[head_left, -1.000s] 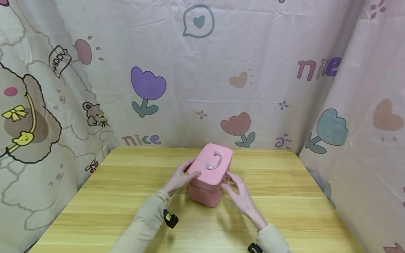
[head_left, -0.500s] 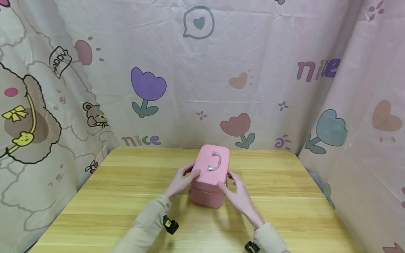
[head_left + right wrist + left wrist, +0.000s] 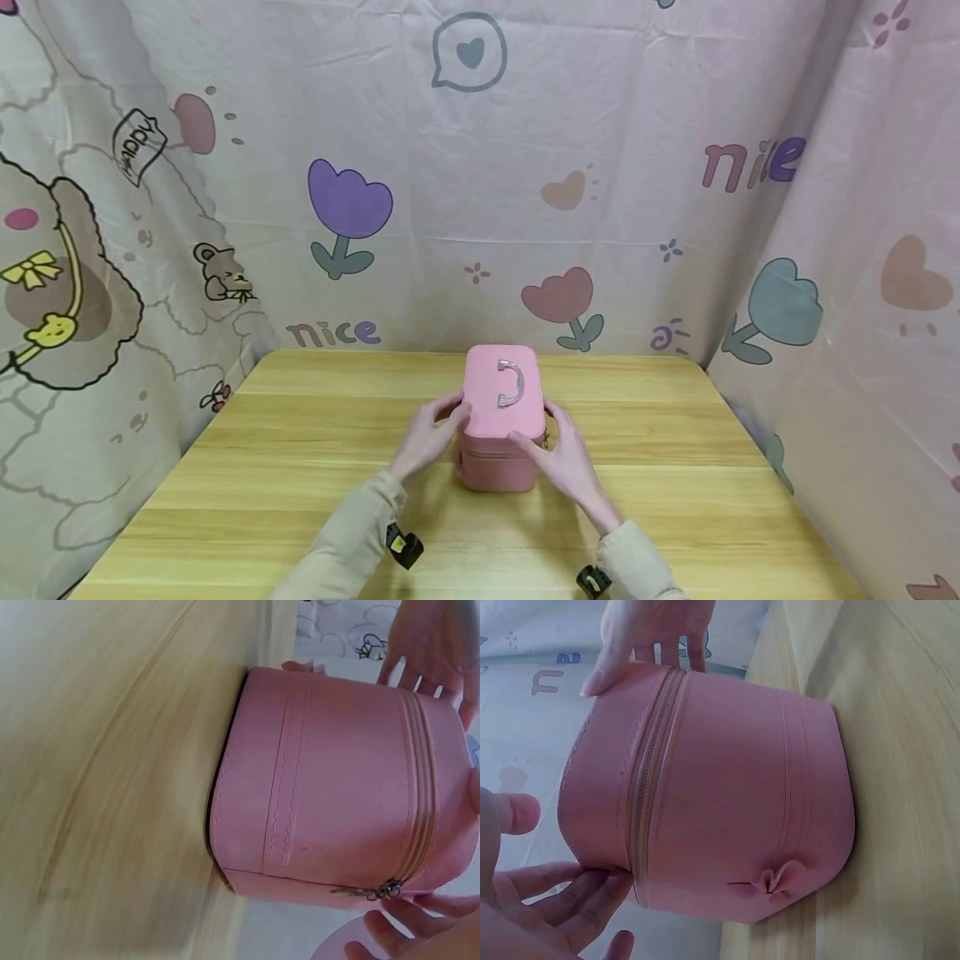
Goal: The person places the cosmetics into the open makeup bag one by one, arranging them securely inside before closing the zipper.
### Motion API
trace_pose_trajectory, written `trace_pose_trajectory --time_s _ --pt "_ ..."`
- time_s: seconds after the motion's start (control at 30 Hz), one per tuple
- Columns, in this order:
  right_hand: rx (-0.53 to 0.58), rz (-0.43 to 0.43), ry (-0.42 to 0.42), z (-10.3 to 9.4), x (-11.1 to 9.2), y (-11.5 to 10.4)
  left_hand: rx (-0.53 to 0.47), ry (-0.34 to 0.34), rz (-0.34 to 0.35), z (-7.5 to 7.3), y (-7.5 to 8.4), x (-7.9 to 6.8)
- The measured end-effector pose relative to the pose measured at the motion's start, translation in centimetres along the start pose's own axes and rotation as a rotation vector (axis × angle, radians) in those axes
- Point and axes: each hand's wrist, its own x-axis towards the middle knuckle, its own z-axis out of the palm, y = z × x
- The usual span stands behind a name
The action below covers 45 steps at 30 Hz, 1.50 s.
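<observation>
A pink zippered cosmetic case [image 3: 501, 471] stands upright on the wooden table, its lid closed. A curved silver handle [image 3: 519, 385] crosses the lid. My left hand [image 3: 426, 437] grips the case's left side, thumb at the lid's edge and fingers against the lid's side wall. My right hand [image 3: 567, 462] holds the right front corner, its thumb on the lid's front edge. Beside the right fingers hang the metal zipper pulls [image 3: 388, 889]. In the left wrist view the zipper [image 3: 651, 761] runs below the lid, and a small pink bow [image 3: 774, 879] shows low on the side.
The wooden table [image 3: 315, 467] extends around the case. Behind it and at both sides hangs a printed curtain [image 3: 450, 183] with tulips, hearts and cartoon animals. Black wrist cameras [image 3: 405, 546] sit on both sleeves.
The case has turned on the table, from slanted to nearly square with its near end facing me. The right thumb has moved from the case's side onto the lid's front edge.
</observation>
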Motion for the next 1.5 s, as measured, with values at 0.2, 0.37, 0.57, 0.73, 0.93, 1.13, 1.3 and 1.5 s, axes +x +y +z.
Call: trace_pose_trajectory --time_s 0.2,0.37,0.57,0.73,0.93,1.13,1.3,1.5 --pt "0.061 -0.046 -0.033 -0.5 0.6 0.8 0.029 -0.001 0.054 0.0 0.0 -0.4" --pt "0.09 -0.046 -0.066 -1.1 1.0 1.2 0.021 0.034 0.06 0.2 -0.2 -0.4" --pt "0.096 -0.023 -0.088 -1.4 1.2 1.4 -0.03 0.092 0.037 0.4 -1.0 1.3" --pt "0.101 -0.006 -0.084 -1.4 1.1 1.4 -0.027 0.03 0.055 0.1 -1.8 4.3" --pt "0.118 -0.004 -0.084 -1.2 1.1 1.5 -0.043 -0.066 0.029 -0.1 -2.2 7.2" --pt "0.135 -0.012 -0.074 -1.1 1.1 1.4 -0.068 -0.097 -0.009 0.0 -2.1 8.5" --pt "0.124 -0.015 -0.059 -1.2 1.1 1.6 -0.062 -0.101 -0.006 -0.2 -2.1 8.7" --pt "0.111 -0.03 0.002 -1.6 1.2 2.0 -0.068 -0.097 0.0 -0.5 -2.2 8.5"
